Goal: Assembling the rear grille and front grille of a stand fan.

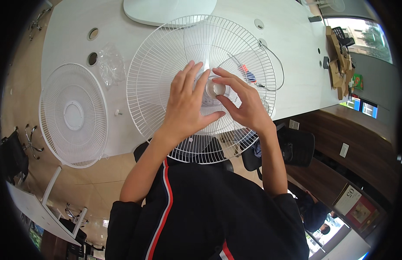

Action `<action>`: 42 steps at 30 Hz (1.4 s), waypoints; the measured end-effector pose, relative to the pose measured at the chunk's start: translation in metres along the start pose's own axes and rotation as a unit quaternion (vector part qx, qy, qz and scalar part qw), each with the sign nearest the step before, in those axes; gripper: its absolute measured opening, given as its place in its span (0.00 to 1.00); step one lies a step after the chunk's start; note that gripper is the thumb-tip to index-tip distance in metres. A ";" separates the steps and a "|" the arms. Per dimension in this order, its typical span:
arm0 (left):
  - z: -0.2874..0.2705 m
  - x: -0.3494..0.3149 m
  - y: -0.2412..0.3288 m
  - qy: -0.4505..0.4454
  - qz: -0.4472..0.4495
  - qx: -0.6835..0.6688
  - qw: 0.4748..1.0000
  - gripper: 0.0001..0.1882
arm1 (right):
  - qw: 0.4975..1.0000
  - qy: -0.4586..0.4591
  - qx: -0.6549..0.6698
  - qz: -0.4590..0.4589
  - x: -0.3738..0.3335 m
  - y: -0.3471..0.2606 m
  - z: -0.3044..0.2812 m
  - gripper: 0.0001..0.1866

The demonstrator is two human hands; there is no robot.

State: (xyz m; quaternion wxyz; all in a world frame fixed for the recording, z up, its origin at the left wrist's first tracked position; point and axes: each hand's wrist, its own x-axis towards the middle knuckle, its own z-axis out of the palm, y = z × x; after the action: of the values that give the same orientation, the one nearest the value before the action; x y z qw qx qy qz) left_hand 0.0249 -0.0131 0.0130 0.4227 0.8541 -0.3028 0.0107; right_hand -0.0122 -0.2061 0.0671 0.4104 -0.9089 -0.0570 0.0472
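Observation:
A large white wire fan grille (142, 56) lies in front of me, its near edge reaching over the table edge. Translucent fan blades (196, 41) show through its wires. At its centre is a small round white knob (217, 89). My right hand (248, 104) curves around this knob, thumb on the near side and index finger on the far side. My left hand (183, 106) hovers over the grille just left of the hub, fingers stretched out and thumb apart, holding nothing. The hands hide part of the hub.
A second white grille (73, 116) lies at the left table edge. Near it are a crumpled clear plastic bag (111, 65) and a small white part (118, 112). A white fan base (170, 11) stands at the far side. A grey cord (282, 69) loops on the right.

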 end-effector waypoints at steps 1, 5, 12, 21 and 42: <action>0.007 -0.002 -0.002 0.001 0.007 0.025 1.000 0.43 | 1.000 0.000 -0.002 -0.002 0.002 -0.002 0.001 0.20; 0.012 -0.004 -0.011 -0.014 -0.003 0.008 1.000 0.47 | 0.999 0.035 -0.035 0.005 0.001 -0.003 0.011 0.20; 0.014 -0.002 -0.010 0.015 -0.004 -0.030 0.999 0.41 | 0.990 0.131 -0.054 0.015 -0.003 0.007 0.032 0.22; 0.012 -0.006 -0.012 0.008 -0.004 -0.014 1.000 0.36 | 0.973 0.226 -0.050 0.025 -0.012 0.008 0.053 0.24; 0.009 -0.011 -0.011 0.003 -0.045 -0.044 0.998 0.51 | 0.971 -0.086 -0.214 -0.063 0.012 -0.037 -0.012 0.22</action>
State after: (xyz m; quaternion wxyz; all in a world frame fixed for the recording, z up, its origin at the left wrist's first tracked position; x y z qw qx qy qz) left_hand 0.0195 -0.0091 -0.0038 0.4608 0.8475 -0.2627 -0.0188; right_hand -0.0012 -0.1888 0.1028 0.2022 -0.9628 -0.1578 0.0855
